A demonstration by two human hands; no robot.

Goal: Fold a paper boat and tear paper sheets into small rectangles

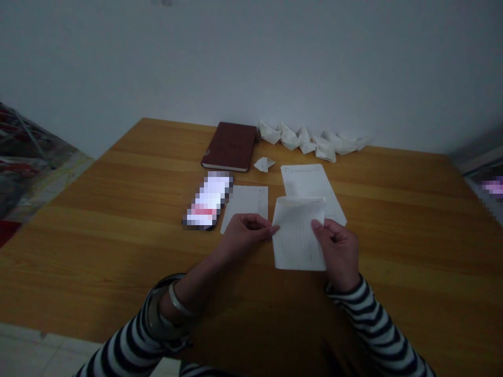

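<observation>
A folded sheet of lined paper is held up above the table, its fold along the top edge. My left hand pinches its left edge between thumb and fingers. On the opposite edge, my right hand grips it with the thumb on the near face and the fingers behind. Behind the held paper lies a flat lined sheet, partly covered by it. Another loose lined sheet rests beyond my left hand, which hides its lower part.
A lit phone lies left of the loose sheet. Farther back are a dark red notebook, a small folded paper piece and several folded paper boats lined up by the wall. The wooden table spreads to both sides.
</observation>
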